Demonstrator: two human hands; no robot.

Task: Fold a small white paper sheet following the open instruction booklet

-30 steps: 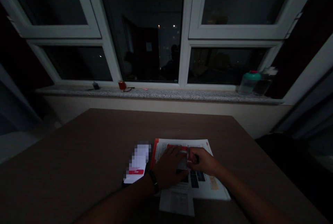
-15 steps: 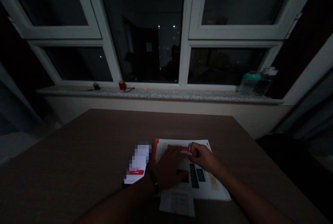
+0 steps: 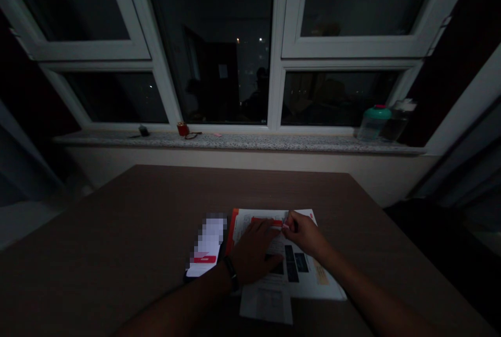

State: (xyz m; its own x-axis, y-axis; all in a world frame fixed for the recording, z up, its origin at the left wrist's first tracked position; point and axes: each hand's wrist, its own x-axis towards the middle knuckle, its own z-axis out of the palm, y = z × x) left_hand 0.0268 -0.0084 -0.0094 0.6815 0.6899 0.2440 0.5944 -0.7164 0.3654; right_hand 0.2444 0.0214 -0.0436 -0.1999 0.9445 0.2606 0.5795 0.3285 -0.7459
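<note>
My left hand [image 3: 258,253] lies spread, pressing the booklet [image 3: 309,287] on the worktop [image 3: 176,196], right of the phone [image 3: 207,245]. My right grip [image 3: 286,226] is pinched closed at its far part; what it pinches is unclear.

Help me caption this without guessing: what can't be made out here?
All in the head view:
Small pale thing in the right hand: mostly hidden by fingers.
Printed pages: partly covered by the left hand; text too small.
Phone screen: pixelated.
Dark object on the windowsill: too small, dim.
Left forearm: cut off by the bottom edge.
</note>
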